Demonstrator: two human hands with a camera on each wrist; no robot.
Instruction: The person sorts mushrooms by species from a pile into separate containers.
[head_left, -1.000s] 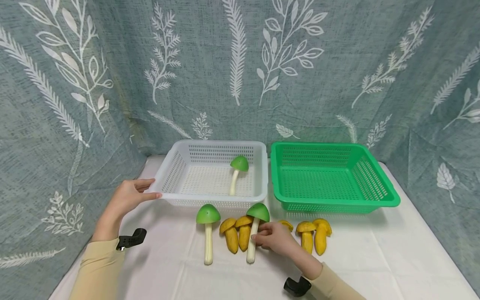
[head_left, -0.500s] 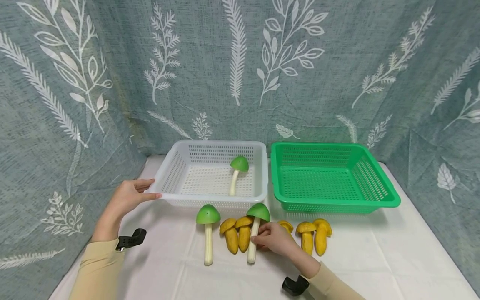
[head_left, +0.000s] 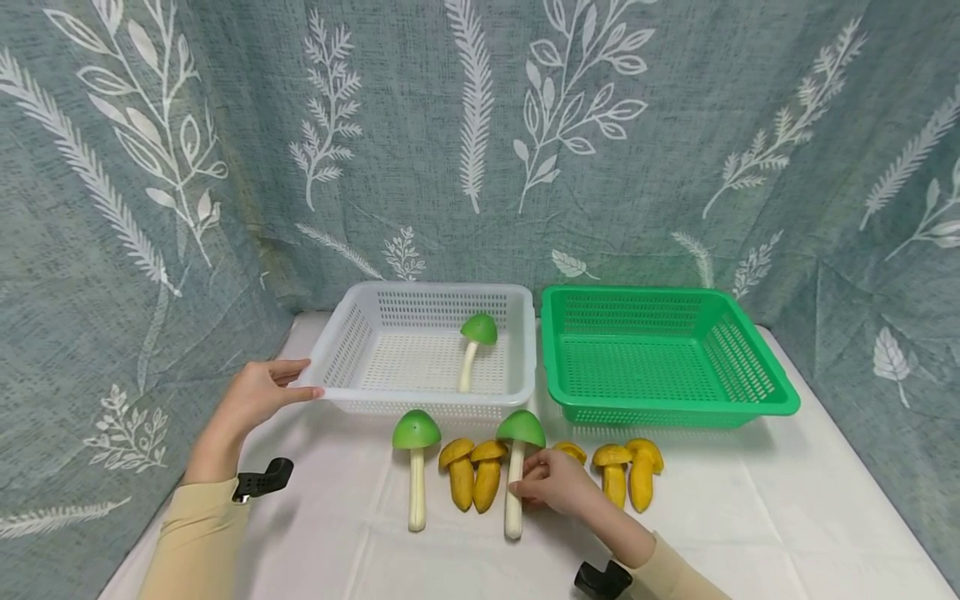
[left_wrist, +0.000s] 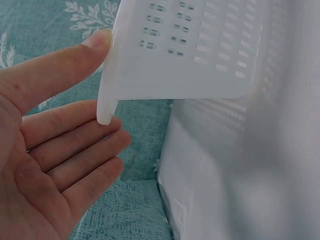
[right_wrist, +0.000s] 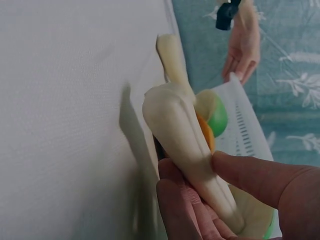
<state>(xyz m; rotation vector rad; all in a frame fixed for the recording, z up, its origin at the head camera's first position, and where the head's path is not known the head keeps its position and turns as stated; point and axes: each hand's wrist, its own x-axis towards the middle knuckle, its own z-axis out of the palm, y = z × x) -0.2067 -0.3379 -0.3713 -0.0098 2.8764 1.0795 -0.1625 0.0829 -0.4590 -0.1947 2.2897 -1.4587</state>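
Green-capped mushroom (head_left: 517, 460), lower centre: my right hand (head_left: 558, 483) pinches its stem (right_wrist: 182, 137); too loose a pinch could drop it. Left hand (head_left: 258, 395), fingers straight, touches the white basket (head_left: 420, 396), mid-left.

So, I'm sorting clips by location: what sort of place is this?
Probably a staged tabletop set: a white-covered table, leaf-patterned cloth hung behind it, and a black wrist-worn device.

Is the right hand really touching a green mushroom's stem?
Touching. The right wrist view shows the right hand pinching the stem between thumb and fingers.
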